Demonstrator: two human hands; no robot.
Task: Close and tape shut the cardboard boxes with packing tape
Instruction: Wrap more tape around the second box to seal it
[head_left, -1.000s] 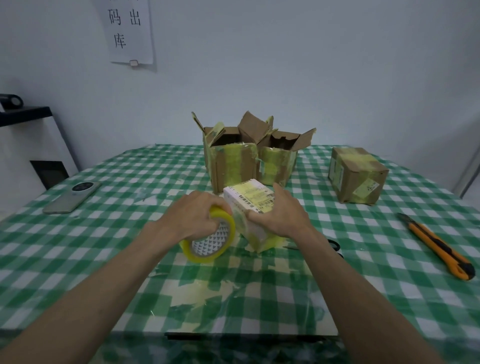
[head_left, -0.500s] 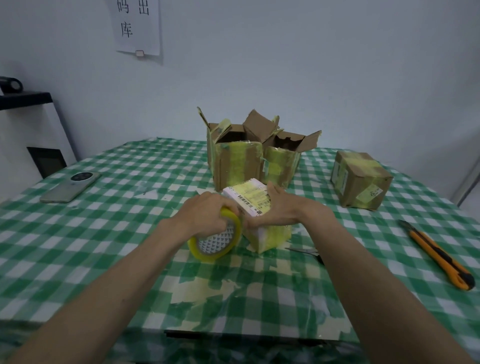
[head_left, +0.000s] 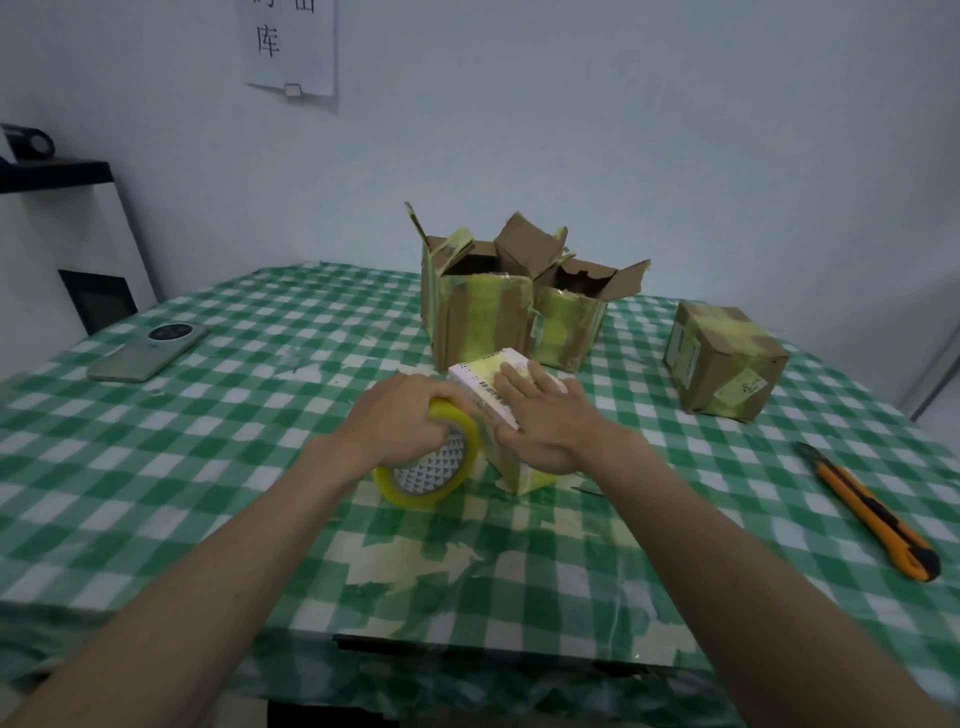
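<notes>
Head view. A tape roll (head_left: 428, 457) is gripped by the left hand (head_left: 400, 415), fingers curled over its top, and is held against the near-left side of a small box (head_left: 511, 421). That box lies directly under the right hand (head_left: 545, 415), which is laid flat on it with straight fingers reaching across the labelled top, palm at the near edge.

Compared with half a second ago, the right hand has been moved from the box's side up onto its top, and the fingers have been spread forward. From this it is judged that tape is being pressed and smoothed over the lid while the roll is kept taut; the strip itself cannot be made out.

Beyond the hands, two open boxes (head_left: 480, 306) stand with flaps up, so more closing is left. A sealed box (head_left: 724, 358) sits well to the right of the right hand, and a knife (head_left: 872, 512) lies nearer on that side. A phone (head_left: 148, 353) lies far left of the left hand.
</notes>
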